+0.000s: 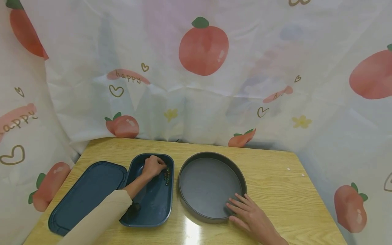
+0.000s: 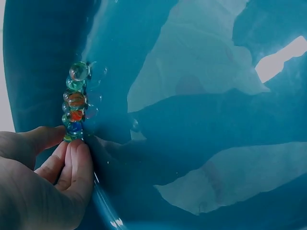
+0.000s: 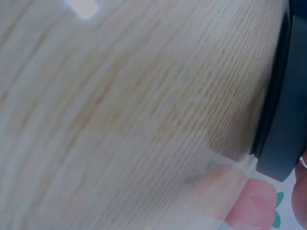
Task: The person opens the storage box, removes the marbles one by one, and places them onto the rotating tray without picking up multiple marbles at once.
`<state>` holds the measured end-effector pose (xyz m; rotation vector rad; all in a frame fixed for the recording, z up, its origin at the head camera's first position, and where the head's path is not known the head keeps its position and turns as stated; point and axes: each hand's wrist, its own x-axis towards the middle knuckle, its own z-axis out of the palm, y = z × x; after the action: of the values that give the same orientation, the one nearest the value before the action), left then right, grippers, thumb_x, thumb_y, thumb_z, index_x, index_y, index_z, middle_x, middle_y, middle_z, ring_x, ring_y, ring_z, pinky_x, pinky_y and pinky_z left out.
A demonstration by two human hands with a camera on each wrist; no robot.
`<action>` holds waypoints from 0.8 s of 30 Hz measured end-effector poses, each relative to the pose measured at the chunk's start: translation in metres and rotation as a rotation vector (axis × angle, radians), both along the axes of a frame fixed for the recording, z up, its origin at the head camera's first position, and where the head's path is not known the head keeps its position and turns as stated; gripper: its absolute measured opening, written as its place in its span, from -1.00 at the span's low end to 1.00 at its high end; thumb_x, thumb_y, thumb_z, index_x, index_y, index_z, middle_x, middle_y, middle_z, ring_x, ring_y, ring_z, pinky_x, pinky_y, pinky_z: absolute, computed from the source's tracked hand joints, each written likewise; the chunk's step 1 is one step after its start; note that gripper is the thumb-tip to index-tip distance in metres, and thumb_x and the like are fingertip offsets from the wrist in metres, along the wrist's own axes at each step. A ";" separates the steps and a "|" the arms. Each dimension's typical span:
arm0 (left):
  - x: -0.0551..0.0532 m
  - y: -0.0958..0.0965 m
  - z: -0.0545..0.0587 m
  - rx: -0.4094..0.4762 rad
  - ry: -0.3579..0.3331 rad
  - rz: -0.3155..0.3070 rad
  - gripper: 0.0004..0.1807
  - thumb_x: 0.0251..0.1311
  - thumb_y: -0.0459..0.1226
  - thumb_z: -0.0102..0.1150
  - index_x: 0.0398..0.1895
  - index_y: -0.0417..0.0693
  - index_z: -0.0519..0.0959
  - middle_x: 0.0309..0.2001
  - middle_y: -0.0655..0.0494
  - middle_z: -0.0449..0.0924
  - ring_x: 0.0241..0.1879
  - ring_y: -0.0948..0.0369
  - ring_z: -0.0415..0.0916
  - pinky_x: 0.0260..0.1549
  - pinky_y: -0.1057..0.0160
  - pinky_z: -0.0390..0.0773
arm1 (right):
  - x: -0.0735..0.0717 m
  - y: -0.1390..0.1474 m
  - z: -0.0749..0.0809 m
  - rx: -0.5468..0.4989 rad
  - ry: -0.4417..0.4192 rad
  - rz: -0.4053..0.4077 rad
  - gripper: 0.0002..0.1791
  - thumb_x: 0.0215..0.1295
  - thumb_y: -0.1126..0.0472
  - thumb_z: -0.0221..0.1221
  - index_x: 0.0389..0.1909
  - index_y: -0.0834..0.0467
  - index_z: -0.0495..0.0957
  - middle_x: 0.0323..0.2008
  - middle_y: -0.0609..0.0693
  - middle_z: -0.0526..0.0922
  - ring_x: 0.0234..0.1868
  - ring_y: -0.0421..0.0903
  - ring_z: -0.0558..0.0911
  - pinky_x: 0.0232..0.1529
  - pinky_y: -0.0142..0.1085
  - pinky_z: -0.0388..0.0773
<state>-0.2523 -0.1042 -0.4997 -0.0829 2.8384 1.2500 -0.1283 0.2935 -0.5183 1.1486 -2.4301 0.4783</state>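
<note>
My left hand reaches into a deep blue rectangular tray, near its far right corner. Several clear glass marbles with coloured swirls lie in a line along the tray's right wall. In the left wrist view, thumb and fingertips pinch the yellow-green marble at the end of that row. To the right stands a round dark grey baking pan. Over its near right rim rests my right hand, fingers spread and fairly straight; only a bit of that hand shows in the right wrist view, beside the pan wall.
A flat blue lid lies left of the tray, partly under the left forearm. All stand on a wood-grain table. Behind and at the sides hangs a white cloth printed with peaches. Two tiny white specks show on the table's right side.
</note>
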 end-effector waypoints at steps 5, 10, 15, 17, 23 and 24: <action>0.000 -0.001 0.004 0.022 0.043 0.015 -0.91 0.17 -0.37 0.36 -0.39 -0.24 0.77 -0.40 -0.02 0.71 -0.41 0.06 0.61 -0.37 0.04 0.62 | 0.001 -0.001 0.001 -0.001 -0.019 -0.004 -0.55 0.34 -0.08 0.25 0.12 0.09 0.68 0.13 0.01 0.65 0.18 0.17 0.57 0.46 -0.27 -0.05; 0.003 -0.003 0.016 0.052 0.050 0.029 -0.90 0.19 -0.33 0.36 -0.34 -0.21 0.77 -0.35 -0.02 0.71 -0.34 0.03 0.63 -0.33 0.03 0.61 | 0.002 -0.001 0.001 0.007 -0.032 -0.017 -0.55 0.32 -0.07 0.27 0.13 0.08 0.67 0.13 0.01 0.65 0.21 0.15 0.55 0.46 -0.29 -0.07; 0.008 -0.003 0.029 0.112 0.075 0.028 -0.87 0.20 -0.30 0.37 -0.27 -0.20 0.76 -0.31 -0.01 0.71 -0.33 0.06 0.64 -0.35 0.05 0.61 | 0.001 0.000 -0.001 0.019 -0.029 -0.023 -0.54 0.33 -0.08 0.26 0.13 0.08 0.67 0.13 0.01 0.65 0.22 0.14 0.55 0.46 -0.29 -0.07; 0.009 -0.001 0.034 0.136 0.102 0.017 -0.87 0.20 -0.30 0.38 -0.25 -0.19 0.76 -0.31 0.00 0.72 -0.32 0.07 0.64 -0.34 0.06 0.61 | 0.001 0.000 -0.002 0.028 -0.032 -0.027 -0.54 0.32 -0.08 0.26 0.13 0.08 0.67 0.14 0.01 0.65 0.22 0.15 0.54 0.46 -0.29 -0.09; 0.015 0.014 0.055 0.210 0.166 -0.034 -0.88 0.18 -0.33 0.40 -0.24 -0.16 0.75 -0.30 0.04 0.72 -0.27 0.07 0.65 -0.29 0.08 0.62 | 0.000 0.001 -0.004 0.039 -0.040 -0.031 -0.54 0.32 -0.09 0.26 0.14 0.07 0.67 0.15 0.01 0.64 0.21 0.17 0.54 0.47 -0.29 -0.12; 0.016 0.018 0.059 0.226 0.171 -0.047 -0.87 0.18 -0.33 0.39 -0.22 -0.16 0.75 -0.29 0.03 0.72 -0.25 0.06 0.66 -0.27 0.08 0.62 | 0.000 0.001 -0.004 0.036 -0.037 -0.029 -0.54 0.32 -0.08 0.27 0.13 0.08 0.67 0.15 0.01 0.64 0.20 0.17 0.55 0.47 -0.30 -0.11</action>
<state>-0.2358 -0.0859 -0.4407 0.1016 2.7918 1.6294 -0.1286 0.2940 -0.5226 1.1268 -2.4935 0.4527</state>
